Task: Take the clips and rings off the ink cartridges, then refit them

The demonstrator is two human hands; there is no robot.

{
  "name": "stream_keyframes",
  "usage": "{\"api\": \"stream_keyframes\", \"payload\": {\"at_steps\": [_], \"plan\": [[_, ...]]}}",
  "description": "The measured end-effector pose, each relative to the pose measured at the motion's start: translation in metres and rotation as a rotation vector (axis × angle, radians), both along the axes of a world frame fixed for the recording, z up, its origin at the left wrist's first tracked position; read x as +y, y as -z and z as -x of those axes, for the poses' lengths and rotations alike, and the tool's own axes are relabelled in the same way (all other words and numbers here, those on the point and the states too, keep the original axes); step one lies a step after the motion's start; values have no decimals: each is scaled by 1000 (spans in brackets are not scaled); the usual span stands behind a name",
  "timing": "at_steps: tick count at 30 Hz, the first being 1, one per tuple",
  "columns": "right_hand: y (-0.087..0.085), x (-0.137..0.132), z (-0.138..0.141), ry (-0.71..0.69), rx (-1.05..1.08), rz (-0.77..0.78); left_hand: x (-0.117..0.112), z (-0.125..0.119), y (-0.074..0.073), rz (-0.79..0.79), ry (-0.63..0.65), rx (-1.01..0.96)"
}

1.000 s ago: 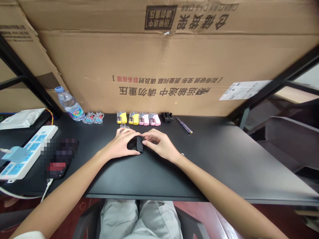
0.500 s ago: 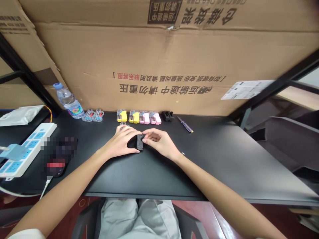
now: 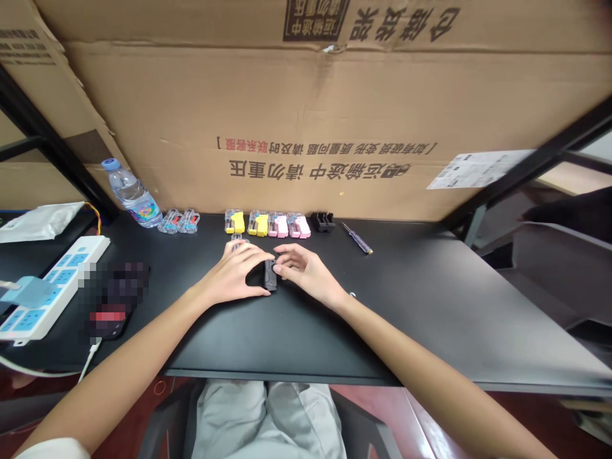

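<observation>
A small black block-shaped part (image 3: 270,276) stands on the black table (image 3: 430,306) between my two hands. My left hand (image 3: 236,275) curls round its left side, thumb and fingers pinching it. My right hand (image 3: 306,273) presses its fingertips against the part's right side. Just behind my left fingers lies a small clear piece (image 3: 236,240), partly hidden.
Along the back edge stand a water bottle (image 3: 131,195), clear cases (image 3: 180,221), yellow cases (image 3: 246,224), pink cases (image 3: 289,225), a black part (image 3: 322,221) and a small screwdriver (image 3: 356,238). A white power strip (image 3: 48,287) and a blurred phone (image 3: 112,299) lie left. A cardboard sheet (image 3: 310,115) walls the back.
Both hands stay on the black part and have shifted only slightly. The view has tilted a little.
</observation>
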State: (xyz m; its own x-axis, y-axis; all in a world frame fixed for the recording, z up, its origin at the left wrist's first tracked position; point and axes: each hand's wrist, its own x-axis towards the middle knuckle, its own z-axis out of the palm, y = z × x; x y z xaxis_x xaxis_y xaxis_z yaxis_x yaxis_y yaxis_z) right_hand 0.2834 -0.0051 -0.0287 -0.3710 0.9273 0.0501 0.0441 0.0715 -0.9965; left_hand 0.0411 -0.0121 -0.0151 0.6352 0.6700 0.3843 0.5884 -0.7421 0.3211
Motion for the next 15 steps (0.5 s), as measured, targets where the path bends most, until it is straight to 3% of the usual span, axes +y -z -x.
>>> {"api": "stream_keyframes", "payload": {"at_steps": [3, 10, 15], "plan": [[1, 0, 1, -47, 6, 56, 0, 1, 0, -2, -4, -4], [5, 0, 2, -8, 1, -53, -1, -1, -2, 25, -25, -37], [2, 1, -7, 37, -198, -421, 0, 0, -1, 114, -158, -126]]}}
